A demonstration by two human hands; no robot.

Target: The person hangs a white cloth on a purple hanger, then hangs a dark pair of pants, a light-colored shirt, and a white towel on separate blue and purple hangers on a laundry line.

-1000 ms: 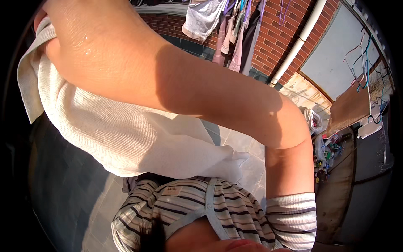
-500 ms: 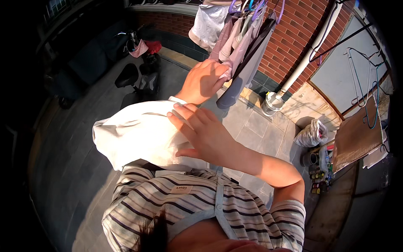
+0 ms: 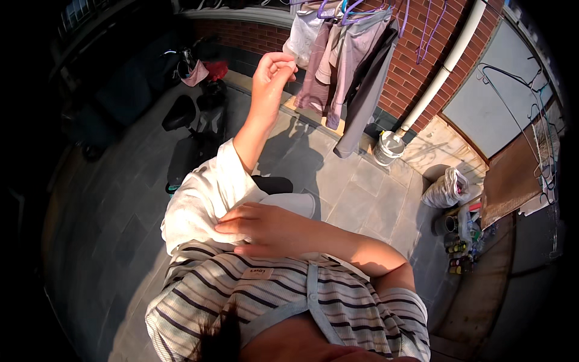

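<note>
White cloth [image 3: 202, 199] is bunched around my left forearm, covering it from near the wrist down to my striped top [image 3: 253, 289]. My left hand [image 3: 274, 71] is raised out of the cloth, fingers curled in and thumb pressed against them; nothing shows in it. Just beyond it hangs a white garment [image 3: 304, 37]. Across my chest lies my right arm, and my right hand [image 3: 259, 229] grips a fold of the white cloth near my left upper arm. Some of its fingertips are buried in the fabric.
Pink and grey clothes [image 3: 362, 54] hang on purple hangers beside a brick wall. A white pipe [image 3: 446, 69] runs down to a bucket [image 3: 388, 148]. At right stand a white sack [image 3: 446, 190], bottles and a brown board [image 3: 512, 175]. A scooter [image 3: 193, 145] is parked at left.
My left hand has risen away from the hanging pink clothes and its fingers have curled. The white cloth has slid down the forearm, and my right hand has moved down toward my chest with it.
</note>
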